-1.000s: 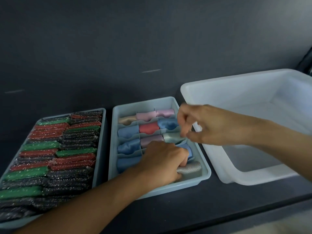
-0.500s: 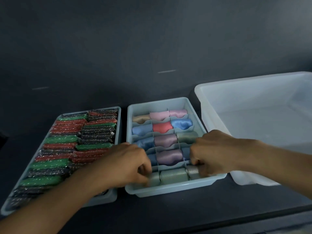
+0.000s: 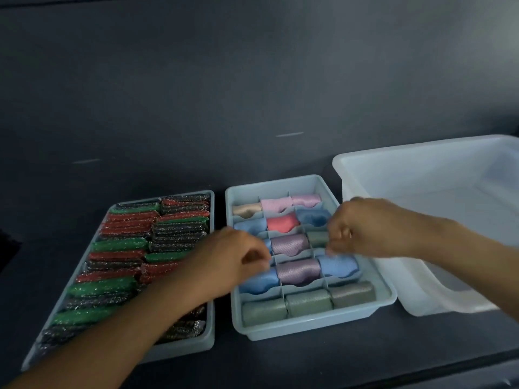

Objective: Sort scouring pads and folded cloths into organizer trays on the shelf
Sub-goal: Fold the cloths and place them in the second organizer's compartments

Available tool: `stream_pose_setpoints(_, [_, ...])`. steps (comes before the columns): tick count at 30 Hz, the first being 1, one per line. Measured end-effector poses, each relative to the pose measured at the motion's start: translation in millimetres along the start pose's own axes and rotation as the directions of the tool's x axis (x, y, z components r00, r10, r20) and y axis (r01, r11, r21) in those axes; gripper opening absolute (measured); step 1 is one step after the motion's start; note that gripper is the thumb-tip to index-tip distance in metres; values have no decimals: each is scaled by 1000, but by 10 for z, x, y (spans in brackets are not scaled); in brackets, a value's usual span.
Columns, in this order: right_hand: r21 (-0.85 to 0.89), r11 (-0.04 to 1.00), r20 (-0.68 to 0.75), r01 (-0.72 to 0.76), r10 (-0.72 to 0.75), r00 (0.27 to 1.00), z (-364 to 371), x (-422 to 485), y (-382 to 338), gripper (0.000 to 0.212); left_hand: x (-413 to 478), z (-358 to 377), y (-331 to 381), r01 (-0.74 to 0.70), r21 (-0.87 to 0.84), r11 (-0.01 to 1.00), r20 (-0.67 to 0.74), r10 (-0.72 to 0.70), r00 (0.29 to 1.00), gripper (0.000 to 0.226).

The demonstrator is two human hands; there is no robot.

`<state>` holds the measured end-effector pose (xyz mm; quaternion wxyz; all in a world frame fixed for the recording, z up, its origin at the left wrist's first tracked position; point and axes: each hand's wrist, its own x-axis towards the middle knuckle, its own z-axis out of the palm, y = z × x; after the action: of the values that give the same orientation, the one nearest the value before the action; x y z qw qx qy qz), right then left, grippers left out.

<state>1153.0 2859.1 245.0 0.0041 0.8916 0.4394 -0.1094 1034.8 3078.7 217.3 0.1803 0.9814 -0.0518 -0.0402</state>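
Likely soft, light and a little slippery: satin-looking folded cloths point(image 3: 297, 272), rolled one to a cell in the divided tray point(image 3: 309, 331) on the shelf point(image 3: 280, 360). Best pinched from above across a roll's middle (never by a loose end, likely to unroll). Curled over the left column, by the blue roll point(image 3: 258, 282): left hand point(image 3: 233, 259). Curled beside the grey-green cloth point(image 3: 317, 238): right hand point(image 3: 365, 228), fingertips drawn together. Too blurred to tell a pinch on cloth or divider from an empty curl. Scouring pads point(image 3: 120, 244) packed in the neighbouring tray point(image 3: 210, 341).

Over cloth tray point(image 3: 309, 331): left hand point(image 3: 233, 256), right hand point(image 3: 365, 228), both curled; pad tray point(image 3: 191, 348) left, white bin point(image 3: 438, 175) right.
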Motion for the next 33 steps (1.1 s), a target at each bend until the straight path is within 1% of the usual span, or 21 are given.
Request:
stream_pose_setpoints(1, [-8, 1000, -90, -27, 26, 996, -48, 91, 67, 17, 75, -59, -82, 30, 32, 999, -96, -27, 995, 14])
stream_pose_setpoints(2, [-28, 998, -147, -51, 46, 988, -69, 198, 129, 12, 160, -105, -176, 65, 67, 996, -169, -53, 984, 14])
stream_pose_setpoints(3, [-53, 996, -162, -76, 66, 985, -71, 311, 174, 11, 254, -137, -268, 102, 103, 989, -211, -79, 974, 15])
stream_pose_setpoints(4, [-82, 992, -145, -98, 85, 986, -59, 421, 207, 14, 354, -164, -350, 130, 132, 983, -226, -98, 969, 16])
stream_pose_setpoints(6, [-139, 986, -77, -94, 83, 994, 19, 637, 251, 20, 536, -173, -484, 153, 169, 974, -205, -118, 972, 19])
stream_pose_setpoints(8, [-186, 982, -12, -38, 36, 999, 76, 800, 234, 21, 668, -153, -538, 136, 218, 967, -154, -103, 983, 21])
stream_pose_setpoints(11, [-220, 975, 63, 30, -16, 998, 98, 925, 219, 13, 759, -66, -508, 73, 331, 941, -59, -57, 997, 24])
stream_pose_setpoints(14, [-269, 961, 67, 64, -47, 997, 94, 956, 221, 14, 820, 30, -481, 57, 458, 887, -18, -55, 998, 21])
stream_pose_setpoints(16, [-326, 941, 77, 86, -65, 995, 133, 984, 223, 23, 865, 64, -477, 61, 499, 864, -15, -62, 998, 20])
stream_pose_setpoints(18, [-330, 937, 102, 115, -86, 991, 162, 1011, 228, 22, 909, 80, -477, 34, 531, 847, 2, -41, 999, 18])
stream_pose_setpoints(21, [-252, 961, 142, 115, -81, 987, 167, 1037, 265, 11, 927, 101, -512, 9, 492, 870, 47, -37, 998, 10])
stream_pose_setpoints(22, [-222, 969, 165, 112, -76, 983, 170, 1032, 279, 9, 920, 90, -525, 3, 463, 886, 62, -36, 997, 12])
stream_pose_setpoints(24, [-121, 988, 191, 98, -73, 979, 173, 1029, 317, 17, 924, 41, -563, 22, 317, 948, 62, -44, 997, 11])
stream_pose_setpoints(25, [-47, 994, 171, 98, -88, 981, 161, 1054, 346, 21, 950, -5, -593, 58, 194, 979, 27, -65, 998, 7])
stream_pose_setpoints(26, [26, 996, 123, 89, -92, 988, 134, 1097, 375, 21, 983, -59, -622, 101, 80, 992, -37, -98, 995, 9])
stream_pose_setpoints(27, [78, 994, 55, 73, -77, 995, 103, 1153, 405, 17, 1022, -96, -660, 131, 18, 991, -112, -128, 985, 15])
stream_pose_setpoints(28, [88, 995, -9, 38, -37, 999, 69, 1199, 416, 13, 1063, -117, -696, 146, 35, 989, -160, -139, 977, 20])
stream_pose_setpoints(29, [51, 999, -59, -2, 5, 998, 52, 1243, 423, 10, 1102, -114, -726, 158, 99, 983, -170, -139, 976, 24])
stream_pose_setpoints(30, [-24, 1000, -85, -20, 18, 996, 51, 1286, 415, 11, 1133, -97, -738, 159, 186, 970, -148, -132, 980, 27])
stream_pose_setpoints(31, [-98, 995, -73, -12, 5, 997, 93, 1338, 425, 16, 1161, -66, -744, 155, 267, 951, -109, -130, 986, 28])
stream_pose_setpoints(33, [-179, 983, -7, 31, -33, 999, 198, 1422, 443, 15, 1202, -14, -724, 147, 341, 929, -42, -141, 989, 24])
